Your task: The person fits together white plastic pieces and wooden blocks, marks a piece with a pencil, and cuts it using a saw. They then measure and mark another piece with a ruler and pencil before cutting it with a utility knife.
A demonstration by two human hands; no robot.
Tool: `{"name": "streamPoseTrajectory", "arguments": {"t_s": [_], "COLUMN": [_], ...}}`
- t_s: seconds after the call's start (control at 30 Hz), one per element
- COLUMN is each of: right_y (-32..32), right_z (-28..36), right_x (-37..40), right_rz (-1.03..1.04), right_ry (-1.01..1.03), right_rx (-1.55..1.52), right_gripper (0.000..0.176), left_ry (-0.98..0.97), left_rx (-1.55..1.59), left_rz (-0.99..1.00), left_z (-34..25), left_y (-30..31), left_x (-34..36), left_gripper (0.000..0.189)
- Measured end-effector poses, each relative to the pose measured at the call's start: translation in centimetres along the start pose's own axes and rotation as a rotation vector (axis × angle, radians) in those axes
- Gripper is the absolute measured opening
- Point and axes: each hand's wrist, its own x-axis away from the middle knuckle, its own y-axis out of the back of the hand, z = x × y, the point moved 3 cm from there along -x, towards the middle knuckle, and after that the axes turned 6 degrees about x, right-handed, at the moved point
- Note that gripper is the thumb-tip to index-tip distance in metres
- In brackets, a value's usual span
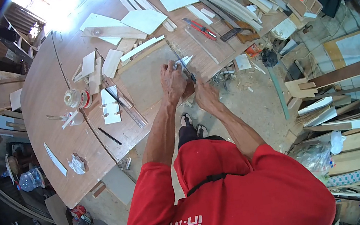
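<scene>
My left hand [172,81] presses down on a small white piece [185,60] and a grey board [148,73] lying at the edge of the wooden worktable [48,97]. My right hand [204,95] is just beside it, closed around a dark-handled cutting tool [189,73] whose blade runs along the white piece. Both hands meet at the table's near edge.
A metal ruler [125,108], a slotted white panel [110,105], a glue pot [77,98], a black pencil [109,136] and a red cutter [200,28] lie on the table. White offcuts and wood strips crowd the far side. Scrap wood piles fill the floor at right.
</scene>
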Motion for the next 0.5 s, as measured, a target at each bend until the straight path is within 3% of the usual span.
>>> {"name": "streamPoseTrajectory", "arguments": {"t_s": [0.2, 0.33, 0.43, 0.5], "right_y": [0.3, 1.1, 1.2, 0.7], "right_z": [-0.6, 0.2, -0.1, 0.2], "right_x": [0.7, 0.8, 1.3, -0.4], "right_rz": [0.063, 0.046, 0.085, 0.034], "right_ry": [-0.017, 0.029, -0.051, 0.026], "right_rx": [-0.017, 0.055, -0.017, -0.015], "right_gripper": [0.028, 0.029, 0.031, 0.034], "left_ry": [-0.024, -0.020, -0.015, -0.019], "left_rx": [0.064, 0.067, 0.053, 0.044], "left_rz": [-0.036, -0.036, -0.019, -0.036], "left_z": [-0.3, -0.2, 0.1, -0.1], "left_y": [0.2, 0.2, 0.1, 0.0], "left_x": [0.2, 0.1, 0.1, 0.1], "left_gripper": [0.038, 0.038, 0.039, 0.039]}}
